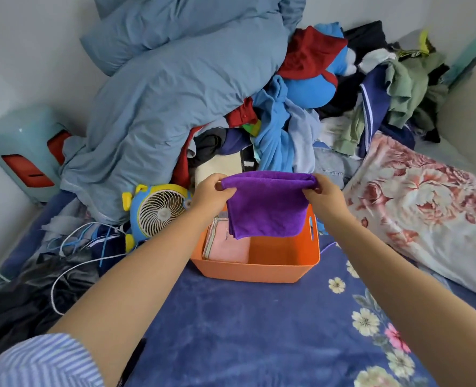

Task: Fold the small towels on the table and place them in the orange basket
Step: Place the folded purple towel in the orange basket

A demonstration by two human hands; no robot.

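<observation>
The left hand (213, 192) and right hand (324, 192) each pinch a top corner of the folded purple towel (267, 208), its long edge running left-right, hanging over the orange basket (259, 270)

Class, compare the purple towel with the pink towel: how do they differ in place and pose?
The purple towel hangs in the air above the orange basket, while the pink towel lies inside it at the left. The left hand and right hand pinch the purple towel's top edge; nothing touches the pink towel. Both are folded.
</observation>
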